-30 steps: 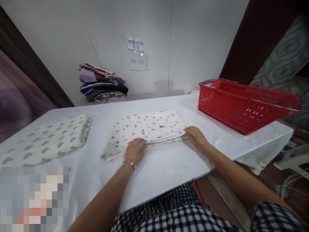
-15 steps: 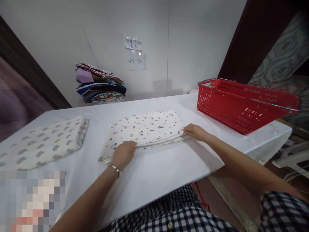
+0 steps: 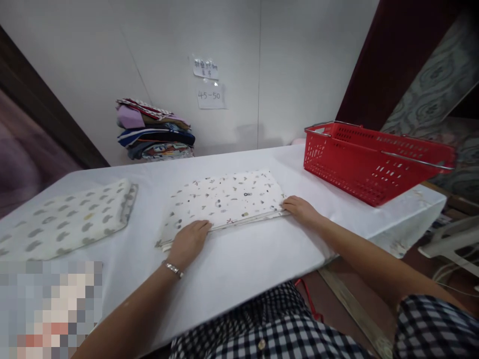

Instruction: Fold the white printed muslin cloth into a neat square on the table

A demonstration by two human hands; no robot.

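A white cloth (image 3: 224, 199) printed with small grey and dark motifs lies folded in a flat rectangle in front of me. My left hand (image 3: 189, 242), with a bracelet at the wrist, is closed on its near edge toward the left corner; the fingertips rest at the fold and the thumb is hidden. At the near right corner, my right hand (image 3: 299, 208) has its fingers together, gripping the edge. Several layers show along the near side between the two hands. Left of it lies another folded cloth (image 3: 71, 219), cream with grey shapes, which neither hand touches.
A red basket (image 3: 344, 159) with metal handles stands on the right of the white-covered table (image 3: 239, 269). Behind the table's back edge is a stack of folded fabrics (image 3: 157, 132). Paper signs (image 3: 210, 95) hang on the wall. A white stool (image 3: 449, 244) is at the right.
The near edge of the printed cloth, raised and bowed before, now lies lower and flatter. Both hands have come down slightly with it and keep their places on the edge.
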